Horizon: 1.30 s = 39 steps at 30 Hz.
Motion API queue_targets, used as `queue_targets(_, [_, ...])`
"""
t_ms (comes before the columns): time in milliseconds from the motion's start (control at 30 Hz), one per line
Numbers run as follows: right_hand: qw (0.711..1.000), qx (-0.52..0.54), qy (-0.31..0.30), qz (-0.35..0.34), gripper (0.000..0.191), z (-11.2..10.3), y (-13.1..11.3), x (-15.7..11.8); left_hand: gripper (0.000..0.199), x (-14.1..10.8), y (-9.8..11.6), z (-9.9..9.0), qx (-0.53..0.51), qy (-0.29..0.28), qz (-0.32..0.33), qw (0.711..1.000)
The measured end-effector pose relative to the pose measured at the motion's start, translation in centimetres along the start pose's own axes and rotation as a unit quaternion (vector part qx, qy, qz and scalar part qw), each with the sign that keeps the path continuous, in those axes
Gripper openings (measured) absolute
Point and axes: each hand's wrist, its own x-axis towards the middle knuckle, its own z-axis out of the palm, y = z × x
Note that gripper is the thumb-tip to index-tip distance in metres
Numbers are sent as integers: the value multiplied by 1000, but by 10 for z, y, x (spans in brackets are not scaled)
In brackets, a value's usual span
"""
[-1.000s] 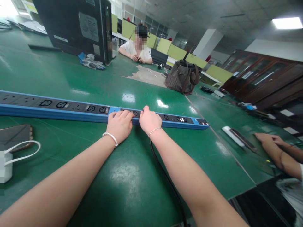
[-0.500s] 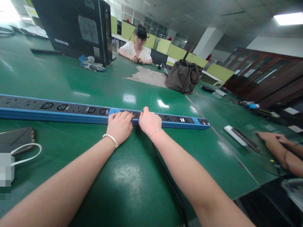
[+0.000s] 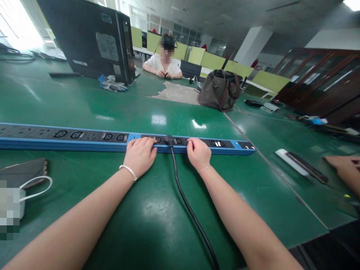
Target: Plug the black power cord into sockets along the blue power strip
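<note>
A long blue power strip [image 3: 84, 147] with black sockets lies across the green table. My left hand [image 3: 140, 153] is closed over its near side, fingers on top and thumb at the front. Just right of that hand, a black plug [image 3: 169, 140] sits upright in one of the sockets. Its black power cord [image 3: 184, 195] runs down toward me between my arms. My right hand [image 3: 199, 153] is curled at the strip's near edge, right of the plug and apart from it. Nothing shows in its fingers, though their far side is partly hidden.
Behind the strip stand a black computer case [image 3: 92, 41], work gloves [image 3: 112, 83] and a brown bag [image 3: 218, 90]. A person [image 3: 163, 63] sits across the table. At right, another person's hand [image 3: 344, 165] is near a white and black bar [image 3: 302, 167]. A dark phone-like object [image 3: 25, 172] lies left.
My right hand has let go of the plug and moved right along the strip, leaving the plug in view in its socket. My left hand stays on the strip. The view has shifted slightly.
</note>
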Motion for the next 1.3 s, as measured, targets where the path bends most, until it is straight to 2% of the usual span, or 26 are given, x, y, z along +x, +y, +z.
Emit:
queue_targets(67, [999,1,23,-44,28,4,7,-5,30,3,3,-5,8,-20,-3,1000])
queue_targets(167, [998,16,30,-59,27,10,9,-5,32,10,15,-14,3,-37,-32,999])
queue_targets(333, [998,37,1,-48,33,17,7,-1,48,35,60,-23,-8,-94,-122,988])
queue_targets(400, [998,44,-5,-46,34,18,8,-1,41,48,75,-21,33,-140,-117,983])
queue_targets(467, [998,52,-8,-42,34,18,8,-1,29,61,84,-20,70,-155,-117,978])
queue_targets(600, [997,66,-16,-31,33,17,8,-2,28,78,85,-21,96,-181,-122,971])
queue_targets(700, [997,72,-26,-24,33,15,7,-2,28,80,83,-23,89,-198,-130,968])
queue_targets(867, [996,71,-41,-19,35,13,6,-2,32,66,84,-18,104,-161,-116,975])
queue_targets(933, [997,64,-46,-18,35,12,5,-2,33,63,85,-16,98,-164,-129,973])
queue_targets(1133, [992,33,-97,-73,41,4,6,-2,30,67,83,-15,83,-174,-152,969])
queue_targets(1300, [993,25,-96,-67,41,5,7,-3,30,64,80,-15,98,-150,-152,972])
